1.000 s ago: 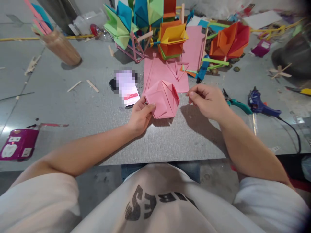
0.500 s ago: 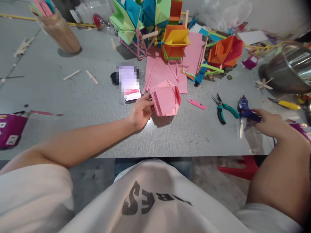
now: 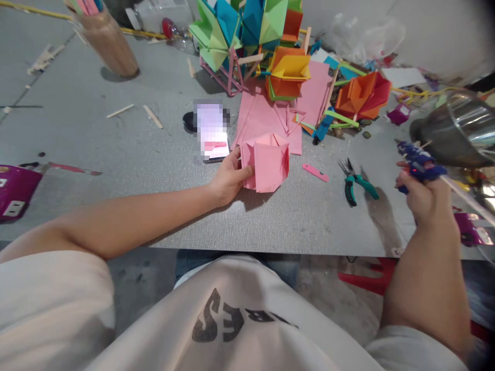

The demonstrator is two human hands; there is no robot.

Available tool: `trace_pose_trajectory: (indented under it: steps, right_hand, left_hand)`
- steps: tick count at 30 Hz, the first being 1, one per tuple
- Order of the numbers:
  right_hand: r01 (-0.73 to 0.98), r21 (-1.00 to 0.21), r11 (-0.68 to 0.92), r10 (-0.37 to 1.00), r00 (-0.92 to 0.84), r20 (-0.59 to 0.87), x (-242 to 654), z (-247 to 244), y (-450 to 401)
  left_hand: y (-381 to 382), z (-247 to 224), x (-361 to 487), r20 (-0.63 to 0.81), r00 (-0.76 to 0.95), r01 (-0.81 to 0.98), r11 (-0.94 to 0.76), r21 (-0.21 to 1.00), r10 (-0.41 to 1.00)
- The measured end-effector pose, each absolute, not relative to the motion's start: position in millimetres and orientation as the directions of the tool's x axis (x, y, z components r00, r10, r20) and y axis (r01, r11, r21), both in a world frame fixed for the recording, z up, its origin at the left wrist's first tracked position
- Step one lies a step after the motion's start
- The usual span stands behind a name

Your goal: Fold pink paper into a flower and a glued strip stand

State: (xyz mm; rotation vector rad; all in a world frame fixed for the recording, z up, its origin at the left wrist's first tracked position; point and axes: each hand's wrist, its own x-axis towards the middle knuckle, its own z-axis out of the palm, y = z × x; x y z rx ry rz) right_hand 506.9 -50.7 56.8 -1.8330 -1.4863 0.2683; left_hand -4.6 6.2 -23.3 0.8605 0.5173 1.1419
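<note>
My left hand point(image 3: 229, 178) is closed on the left side of a folded pink paper box point(image 3: 270, 164), thumb on its near face and fingers behind. On the right, my right hand point(image 3: 419, 193) grips a blue glue gun point(image 3: 421, 161) by its handle, raised over the table. A small red light glows on the gun, and a pale glue stick point(image 3: 467, 198) sticks out of its back. Between the hands lie a pink utility knife point(image 3: 315, 172) and teal-handled pliers point(image 3: 356, 185).
Pink paper sheets point(image 3: 266, 121) lie behind the box, beside a phone point(image 3: 213, 134). Colourful folded paper flowers point(image 3: 288, 72) stand at the back. A metal bowl point(image 3: 444, 129) is at the right, a jar point(image 3: 110, 49) at the back left, a purple power strip point(image 3: 19, 190) at the left.
My right hand has lifted the glue gun off the table and turned it so its nozzle points away. My left hand has tilted the pink box, its opening now more upward.
</note>
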Motion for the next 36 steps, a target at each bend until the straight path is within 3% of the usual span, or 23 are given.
trace_pose_trajectory:
  steps: [2,6,12,16,22,25,31,36]
  right_hand:
    - [0.630,-0.777,0.014,0.903,0.326,0.281,463,68,-43]
    - [0.426,-0.879,0.214,0.945,0.138,0.297,350,80,-29]
    - [0.185,-0.981,-0.059,0.994,0.102,-0.040,252,44,-11]
    - [0.017,-0.995,-0.099,0.990,0.099,-0.097,240,20,-16]
    - [-0.054,-0.998,0.030,0.984,0.179,0.020,240,10,-24]
    - [-0.020,-0.994,0.104,0.971,0.219,0.097,241,1,-25]
    - [0.177,-0.958,0.225,0.946,0.196,0.258,240,-9,-38]
    - [0.187,-0.965,0.185,0.949,0.222,0.225,237,-1,-41]
  left_hand:
    - [6,-24,-6,0.064,0.369,-0.551,0.163,0.819,0.927]
    - [4,-22,-11,0.068,0.454,-0.526,0.206,0.825,0.888]
    - [-3,-20,-8,0.123,0.379,-0.558,0.120,0.821,0.917]
    - [-1,-30,-4,0.181,0.346,-0.522,0.029,0.852,0.921]
    - [1,-39,-11,0.281,0.127,-0.171,-0.258,0.951,0.951]
    - [-7,-27,-13,0.280,0.028,-0.017,-0.279,0.960,0.960]
    - [-17,-10,-12,0.242,0.109,-0.214,-0.215,0.953,0.964]
    - [-13,-10,-14,0.228,0.241,-0.230,-0.173,0.958,0.943]
